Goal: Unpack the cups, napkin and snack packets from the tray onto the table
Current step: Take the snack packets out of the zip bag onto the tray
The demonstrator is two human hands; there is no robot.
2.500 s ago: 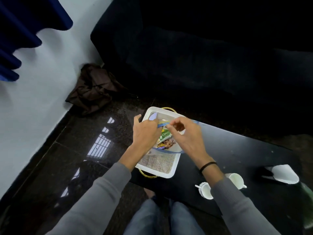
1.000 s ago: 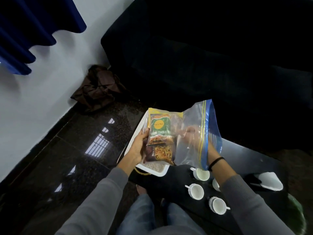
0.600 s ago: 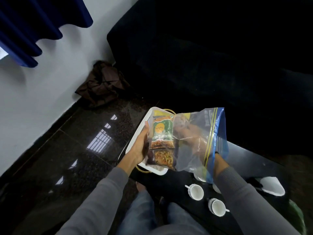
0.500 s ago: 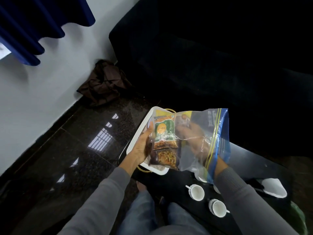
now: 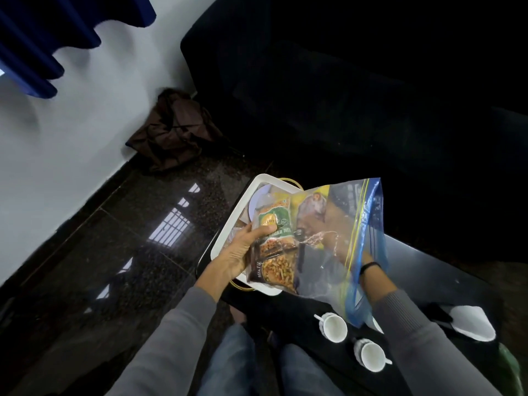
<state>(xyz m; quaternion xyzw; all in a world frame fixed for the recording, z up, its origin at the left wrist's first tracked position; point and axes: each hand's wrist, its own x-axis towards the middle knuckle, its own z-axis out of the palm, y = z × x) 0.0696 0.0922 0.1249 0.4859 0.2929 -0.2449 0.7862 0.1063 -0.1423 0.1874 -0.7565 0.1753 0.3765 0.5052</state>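
Pulling snack packets [image 5: 274, 247] out of clear zip bag [image 5: 343, 241] held above tray [image 5: 228, 238] | left hand [image 5: 243, 252] clamps bag and packets outside, steadying them | right hand [image 5: 323, 230] reaches inside, grip unclear | cups [image 5: 334, 328] on near surface [image 5: 428, 275]

Grey sleeves [image 5: 177, 332], blue jeans [image 5: 228, 364] prob., black wristband [image 5: 370, 266].

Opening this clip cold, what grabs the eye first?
A clear zip bag held up mid-frame over the white tray. The left hand pinches the snack packets from outside, while the right hand reaches inside the bag. Below, two white cups stand on the black table.
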